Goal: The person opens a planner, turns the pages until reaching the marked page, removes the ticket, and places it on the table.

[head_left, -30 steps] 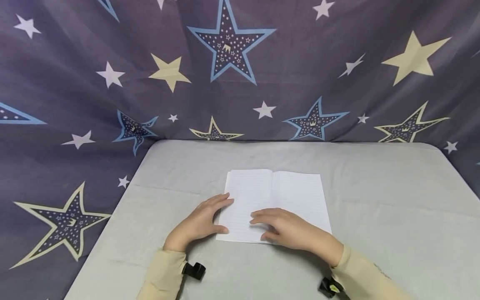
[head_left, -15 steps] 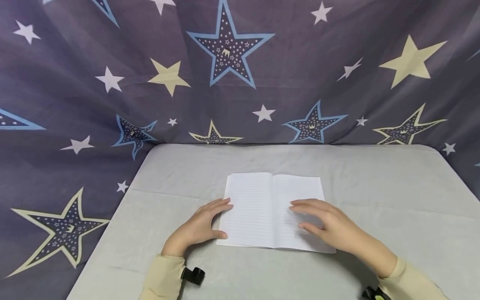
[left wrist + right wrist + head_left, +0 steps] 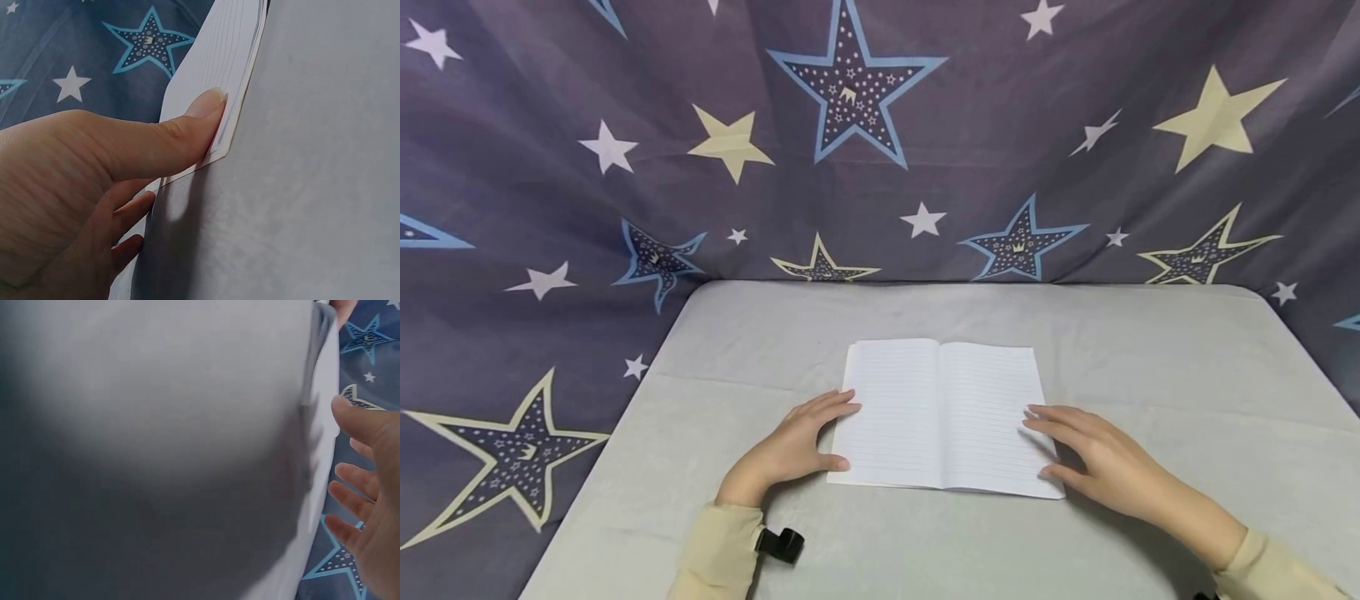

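Observation:
A notebook [image 3: 895,417] with lined white pages lies open flat on the table, its fold running down the middle. My left hand [image 3: 797,446] rests at the notebook's left edge, fingers spread; in the left wrist view its thumb [image 3: 181,137] lies on the page near the lower corner. Over the right page's outer edge is my right hand [image 3: 1097,454], fingers apart and loosely bent, holding nothing. The right wrist view shows that hand's fingertips [image 3: 340,403] above the page edge, with their shadow below.
The table [image 3: 1187,392] has a light grey cloth. Behind it and to the left hangs a dark curtain [image 3: 647,83] with printed stars. A black strap device [image 3: 781,546] sits at the left wrist.
My right hand has moved right across the notebook, from the left page to the right page's outer edge. The left hand has stayed at the left edge.

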`<state>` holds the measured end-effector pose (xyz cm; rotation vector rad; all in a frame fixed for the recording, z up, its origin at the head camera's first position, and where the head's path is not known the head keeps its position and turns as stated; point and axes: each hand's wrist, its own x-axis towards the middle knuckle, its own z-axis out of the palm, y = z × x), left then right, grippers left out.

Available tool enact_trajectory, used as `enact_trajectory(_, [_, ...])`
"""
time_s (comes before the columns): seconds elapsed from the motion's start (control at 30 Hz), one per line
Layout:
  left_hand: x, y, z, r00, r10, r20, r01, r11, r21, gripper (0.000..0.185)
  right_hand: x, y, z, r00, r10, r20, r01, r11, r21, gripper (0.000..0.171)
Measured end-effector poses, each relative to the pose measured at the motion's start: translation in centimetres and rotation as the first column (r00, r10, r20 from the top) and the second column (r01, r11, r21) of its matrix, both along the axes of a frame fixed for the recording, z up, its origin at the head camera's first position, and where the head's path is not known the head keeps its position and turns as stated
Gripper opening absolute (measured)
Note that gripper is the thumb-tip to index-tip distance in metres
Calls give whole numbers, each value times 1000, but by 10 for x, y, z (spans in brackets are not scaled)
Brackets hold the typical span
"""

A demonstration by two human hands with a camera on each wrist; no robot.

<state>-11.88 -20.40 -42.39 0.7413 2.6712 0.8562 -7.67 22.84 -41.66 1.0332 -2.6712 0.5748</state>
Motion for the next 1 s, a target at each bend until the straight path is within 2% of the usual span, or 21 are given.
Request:
enact_trajectory(0.33, [3,2,-1,1000,13,28,-14,1000,15,75,-5,9,-10,997,20,81,-21,1000,18,77])
enact_trajectory(0.6, [1,0,1,1000,15,16,-15,1000,7,75,-9,6,-13,996,7,84,-7,1000,3,69])
enact_trajectory(0.77, [0,0,1,1000,13,16,-13,1000,6,75,-8,1,-11,996,-46,74,46,999,13,63])
enact_trajectory(0.83, [0,0,1,1000,11,18,-11,1000,7,75,-8,-1,-11,993,-79,89,77,997,24,68])
enact_trajectory(1.0, [1,0,1,1000,8,21,-8,1000,8,74,-9,-3,-11,982,-148,122,149,989,1,93])
